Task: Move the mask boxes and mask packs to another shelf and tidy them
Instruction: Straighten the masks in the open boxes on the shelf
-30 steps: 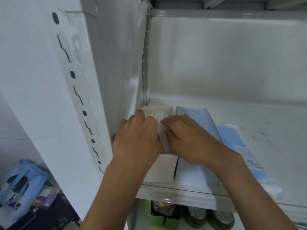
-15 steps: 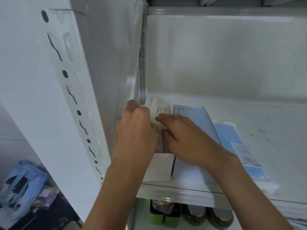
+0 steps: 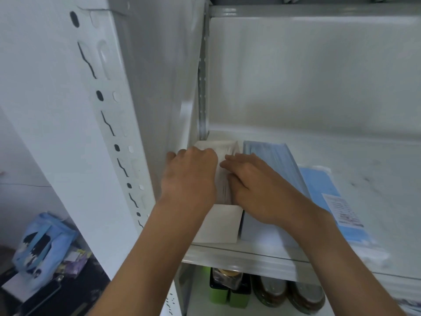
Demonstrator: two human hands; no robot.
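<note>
An open white mask box [image 3: 218, 224] stands at the left end of the shelf [image 3: 250, 256], tight against the side wall, with white masks [image 3: 224, 148] showing inside. My left hand [image 3: 189, 176] lies over the box, fingers curled down into it and thumb at its left side. My right hand [image 3: 257, 190] rests beside it, fingers stretched flat onto the white masks. Right of the box lies a stack of blue masks [image 3: 271, 153], partly under my right wrist. A flat blue mask pack [image 3: 319, 192] with a white label lies further right.
The shelf's right half is bare white metal with the back wall [image 3: 319, 76] behind. Below the shelf stand a green container [image 3: 227, 295] and jars [image 3: 287, 293]. A perforated upright [image 3: 109, 124] frames the left side; a blue bag [image 3: 38, 245] lies low left.
Both hands have slid slightly deeper over the white masks, which now lie flatter in the box. The blue stack and pack have not moved.
</note>
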